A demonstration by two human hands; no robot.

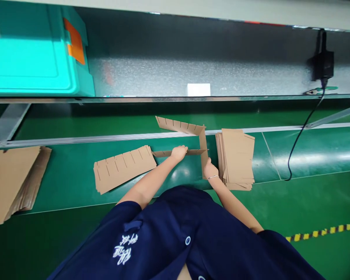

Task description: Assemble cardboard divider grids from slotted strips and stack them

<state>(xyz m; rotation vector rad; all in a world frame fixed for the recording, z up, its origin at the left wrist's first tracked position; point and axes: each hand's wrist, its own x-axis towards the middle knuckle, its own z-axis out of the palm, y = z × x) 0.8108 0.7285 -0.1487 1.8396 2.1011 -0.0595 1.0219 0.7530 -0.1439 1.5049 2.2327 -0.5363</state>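
Note:
My left hand (179,153) is closed around a slotted cardboard strip (161,154) that runs sideways in front of me. At its right end this strip crosses a second cardboard strip (203,142), which stands on edge and points away from me. My right hand (210,169) grips the near end of that crossing strip; a thin bracelet circles the wrist. Another slotted strip (179,126) joins the crossing piece at its far end and slants off to the left. To the left of my left hand lies a stack of slotted cardboard strips (125,167).
Right of my hands is a stack of cardboard pieces (238,157); larger cardboard sheets (10,182) lie at far left. A metal shelf (151,74) above the green bench holds a turquoise bin (26,54), a white box (198,90) and a black adapter (323,65) with its cable hanging down.

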